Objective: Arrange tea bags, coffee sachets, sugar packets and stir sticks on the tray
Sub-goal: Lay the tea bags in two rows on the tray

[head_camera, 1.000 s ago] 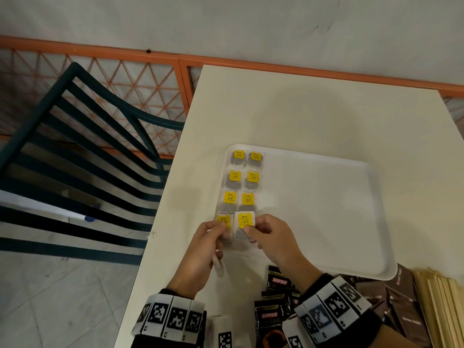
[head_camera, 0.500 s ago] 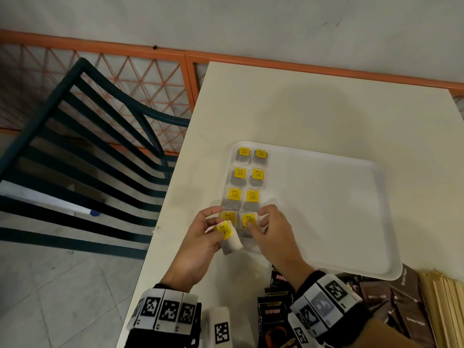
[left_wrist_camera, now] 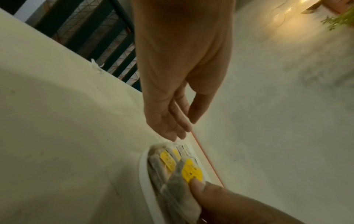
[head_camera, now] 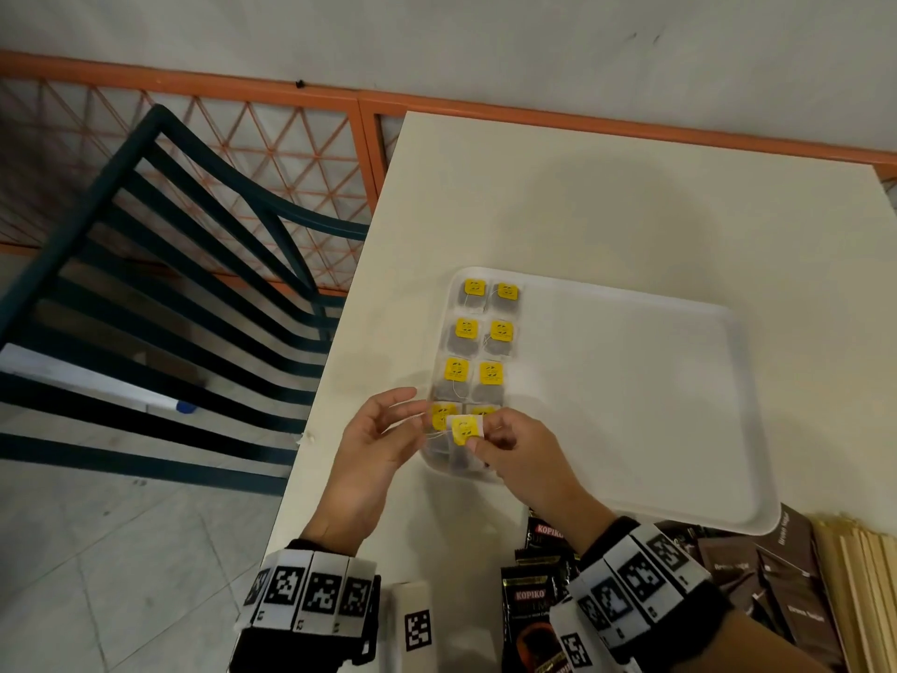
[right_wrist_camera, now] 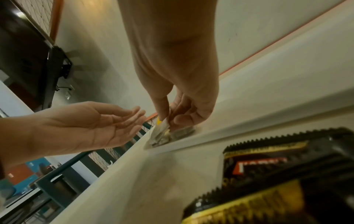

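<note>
Yellow-tagged tea bags point(head_camera: 490, 327) paired in rows, tray point(head_camera: 655, 405) left end.

A cream tabletop point(head_camera: 606, 201) runs away from the viewer toward a pale wall. A white rectangular tray point(head_camera: 679, 429) lies flat on it, near the front. Along the front edge, right of centre, black coffee sachets point(head_camera: 529, 599) lie in a loose pile directly on the tabletop. Just beside them to the right lie dark brown sugar packets point(head_camera: 796, 590), overlapping. At the far right edge rests a bundle of pale wooden stir sticks point(head_camera: 864, 595).
</note>
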Demonstrator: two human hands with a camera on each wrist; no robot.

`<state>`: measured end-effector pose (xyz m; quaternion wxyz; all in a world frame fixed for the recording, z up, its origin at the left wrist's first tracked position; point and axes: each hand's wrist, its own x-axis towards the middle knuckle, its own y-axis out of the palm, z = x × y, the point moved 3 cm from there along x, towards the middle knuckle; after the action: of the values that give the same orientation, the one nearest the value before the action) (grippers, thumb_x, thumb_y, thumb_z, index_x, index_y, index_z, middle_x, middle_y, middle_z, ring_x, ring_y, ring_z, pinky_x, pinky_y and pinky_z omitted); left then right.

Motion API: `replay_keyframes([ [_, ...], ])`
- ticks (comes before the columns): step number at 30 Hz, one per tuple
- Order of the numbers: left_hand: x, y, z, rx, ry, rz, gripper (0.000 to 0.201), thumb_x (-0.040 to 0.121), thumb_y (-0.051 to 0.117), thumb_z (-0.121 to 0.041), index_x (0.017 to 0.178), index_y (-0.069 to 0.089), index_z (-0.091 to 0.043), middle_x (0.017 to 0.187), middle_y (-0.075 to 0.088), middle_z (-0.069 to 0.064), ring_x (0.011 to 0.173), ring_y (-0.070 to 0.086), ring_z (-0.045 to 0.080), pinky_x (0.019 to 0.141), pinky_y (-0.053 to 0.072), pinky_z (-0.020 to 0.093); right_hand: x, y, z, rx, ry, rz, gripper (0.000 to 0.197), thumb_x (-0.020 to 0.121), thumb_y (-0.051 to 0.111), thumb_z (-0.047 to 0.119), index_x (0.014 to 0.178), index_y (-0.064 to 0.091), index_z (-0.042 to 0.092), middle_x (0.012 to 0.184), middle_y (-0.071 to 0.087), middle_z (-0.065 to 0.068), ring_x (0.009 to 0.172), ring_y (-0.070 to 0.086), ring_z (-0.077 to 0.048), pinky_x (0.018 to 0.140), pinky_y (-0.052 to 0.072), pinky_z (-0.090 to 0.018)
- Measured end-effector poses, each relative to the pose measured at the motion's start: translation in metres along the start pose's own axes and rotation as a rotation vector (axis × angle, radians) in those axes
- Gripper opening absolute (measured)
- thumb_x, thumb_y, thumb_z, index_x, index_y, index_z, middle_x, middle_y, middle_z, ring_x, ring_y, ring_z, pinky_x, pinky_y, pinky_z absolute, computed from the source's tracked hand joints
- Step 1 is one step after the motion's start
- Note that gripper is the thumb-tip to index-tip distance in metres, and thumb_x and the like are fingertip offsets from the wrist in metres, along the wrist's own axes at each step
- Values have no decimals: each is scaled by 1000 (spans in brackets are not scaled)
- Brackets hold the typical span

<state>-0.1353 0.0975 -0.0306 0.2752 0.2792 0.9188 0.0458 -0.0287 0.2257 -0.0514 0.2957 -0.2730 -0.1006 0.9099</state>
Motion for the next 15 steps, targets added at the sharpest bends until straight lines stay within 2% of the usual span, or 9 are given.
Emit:
replay_keyframes([
  [4, -3, -11, -1, -10, 18, -34, 21, 91, 50, 2, 102, 60, -13, 98, 68, 7, 89, 67, 14, 82, 53, 24, 0, 2, 0, -58, -16, -41, 17, 77, 70, 16, 77, 53, 17, 72, 67, -9, 61, 57, -17, 56, 41, -17],
  [6, -4, -14, 1, -13, 14, -43, 20, 93, 48, 0, 102, 60, -12, 98, 69, 8, 88, 68, 14, 81, 55, 22, -1, 4, 2, -93, -42, -61, 18, 75, 72, 14, 79, 54, 14, 63, 61, -3, 56, 52, -12, 53, 39, -13],
  [7, -5, -14, 2, -9, 10, -47, 19, 94, 46, -2, 102, 60, -11, 98, 70, 8, 87, 68, 13, 81, 55, 21, -2, 4, 2, -117, -62, -81, 20, 74, 73, 14, 79, 54, 14, 61, 58, -1, 56, 50, -12, 54, 39, -14],
  [9, -6, -14, 3, -4, 2, -46, 20, 96, 43, -4, 102, 60, -10, 98, 71, 8, 88, 69, 14, 81, 55, 21, -2, 4, 4, -169, -104, -133, 23, 73, 74, 15, 83, 54, 15, 65, 55, -1, 60, 49, -13, 59, 39, -18],
  [11, -7, -14, 4, -2, -9, -40, 21, 97, 41, -6, 102, 60, -11, 99, 72, 7, 92, 69, 16, 82, 55, 22, -4, 2, 5, -201, -139, -175, 26, 75, 73, 17, 93, 55, 14, 75, 51, 0, 63, 47, -6, 58, 36, -8],
  [13, -9, -13, 4, -13, -20, -27, 23, 98, 38, -8, 104, 60, -11, 99, 73, 5, 94, 69, 16, 82, 55, 22, -6, 1, 7, -222, -173, -203, 25, 79, 68, 17, 100, 56, 11, 82, 49, 0, 63, 45, -1, 59, 35, -3],
  [15, -10, -9, 2, -25, -32, -9, 26, 100, 34, -11, 106, 59, -12, 97, 74, 2, 95, 69, 15, 83, 54, 21, -12, 0, 12, -243, -231, -246, 22, 84, 62, 21, 103, 56, 11, 86, 52, -2, 67, 49, -5, 61, 35, -6],
])
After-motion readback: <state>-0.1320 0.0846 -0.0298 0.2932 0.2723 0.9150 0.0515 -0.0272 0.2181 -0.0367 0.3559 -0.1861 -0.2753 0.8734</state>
